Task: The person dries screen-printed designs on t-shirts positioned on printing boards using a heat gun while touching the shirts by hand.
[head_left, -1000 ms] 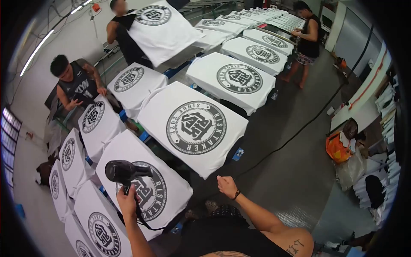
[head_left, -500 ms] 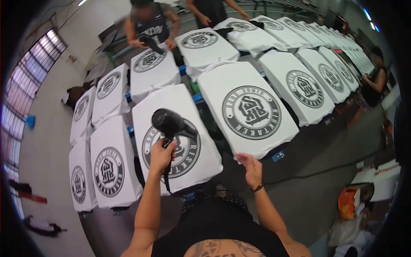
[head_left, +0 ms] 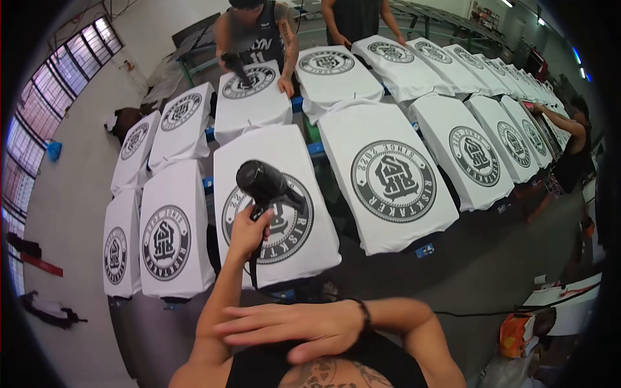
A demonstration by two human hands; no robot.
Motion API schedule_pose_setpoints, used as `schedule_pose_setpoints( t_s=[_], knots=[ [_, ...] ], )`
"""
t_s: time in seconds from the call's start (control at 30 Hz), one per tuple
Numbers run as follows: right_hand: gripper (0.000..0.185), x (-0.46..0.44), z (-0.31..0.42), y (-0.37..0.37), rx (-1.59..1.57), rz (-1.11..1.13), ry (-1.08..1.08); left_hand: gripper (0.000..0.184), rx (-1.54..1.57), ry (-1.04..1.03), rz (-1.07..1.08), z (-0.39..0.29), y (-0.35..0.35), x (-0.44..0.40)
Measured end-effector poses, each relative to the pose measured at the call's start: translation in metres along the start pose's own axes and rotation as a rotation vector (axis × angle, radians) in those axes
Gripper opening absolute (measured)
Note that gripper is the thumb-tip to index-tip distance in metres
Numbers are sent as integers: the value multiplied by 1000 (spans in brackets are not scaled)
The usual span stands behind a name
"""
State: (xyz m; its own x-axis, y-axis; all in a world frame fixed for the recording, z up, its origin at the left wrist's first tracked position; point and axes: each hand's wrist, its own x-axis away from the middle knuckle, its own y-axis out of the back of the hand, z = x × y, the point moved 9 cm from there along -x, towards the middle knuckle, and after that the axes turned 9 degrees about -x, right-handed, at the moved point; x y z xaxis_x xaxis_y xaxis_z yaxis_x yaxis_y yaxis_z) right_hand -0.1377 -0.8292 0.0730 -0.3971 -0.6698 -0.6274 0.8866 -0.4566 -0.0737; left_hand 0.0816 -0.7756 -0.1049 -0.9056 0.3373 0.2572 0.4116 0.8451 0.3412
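Observation:
My left hand (head_left: 251, 234) is wrapped round the handle of a black hair dryer (head_left: 260, 182), which is over the round dark print of a white shirt (head_left: 265, 149) stretched on a board. The dryer's nozzle points right and hides part of the print. My right hand (head_left: 301, 326) is open, fingers spread and pointing left, in front of my chest and holding nothing. To the right of the dryer lies another printed white shirt (head_left: 388, 126) on its board.
Rows of printed white shirts (head_left: 166, 239) on boards run left and right. Across them a person (head_left: 259, 42) holds a dark dryer; another person (head_left: 356, 19) stands beside. A third person (head_left: 572, 136) is at right. An orange bag (head_left: 514, 336) and cable lie lower right.
My right hand has moved from the near corner of the right shirt to in front of my chest, its fingers spread. My left hand still holds the dryer. The view has turned toward the left rows.

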Motion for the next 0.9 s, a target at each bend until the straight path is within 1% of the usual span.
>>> schedule_pose_setpoints(
  t_s=[0.03,0.1,0.13,0.2,0.33,0.37,0.43,0.63,0.7,0.73,0.77,0.8,0.83,0.9],
  knots=[
    [84,-20,-4,-12,79,96,12,25,-3,1,5,0,-1,-1],
    [63,-63,13,-34,85,117,185,25,-4,-4,3,1,-4,-3],
    [63,-82,13,-44,77,122,186,25,8,-8,30,2,-8,-5],
    [50,-103,22,-69,10,214,308,24,17,-4,50,-1,-13,-5],
    [47,-106,22,-70,-11,263,276,25,13,-12,69,-9,-16,-1],
    [48,-105,22,-69,-27,262,264,25,17,-3,63,-7,-14,-1],
    [48,-103,22,-69,-52,251,249,25,5,-47,56,-9,-11,-3],
    [54,-99,21,-73,-32,230,227,22,10,-34,18,-12,-1,-2],
    [37,-97,33,-63,62,12,399,23,61,-14,24,-7,-1,-5],
    [37,-96,33,-61,66,4,402,24,50,-4,20,-4,-2,-8],
    [45,-98,21,-65,-65,110,261,24,44,-3,28,-2,-5,-11],
    [59,-96,8,-71,-197,216,120,24,-3,-19,20,-1,-7,-14],
    [59,-90,4,-65,-198,207,125,24,-51,-32,12,-1,-9,-17],
    [69,-68,-4,-23,49,-73,224,25,-31,-6,28,2,-14,-23]
  ],
)
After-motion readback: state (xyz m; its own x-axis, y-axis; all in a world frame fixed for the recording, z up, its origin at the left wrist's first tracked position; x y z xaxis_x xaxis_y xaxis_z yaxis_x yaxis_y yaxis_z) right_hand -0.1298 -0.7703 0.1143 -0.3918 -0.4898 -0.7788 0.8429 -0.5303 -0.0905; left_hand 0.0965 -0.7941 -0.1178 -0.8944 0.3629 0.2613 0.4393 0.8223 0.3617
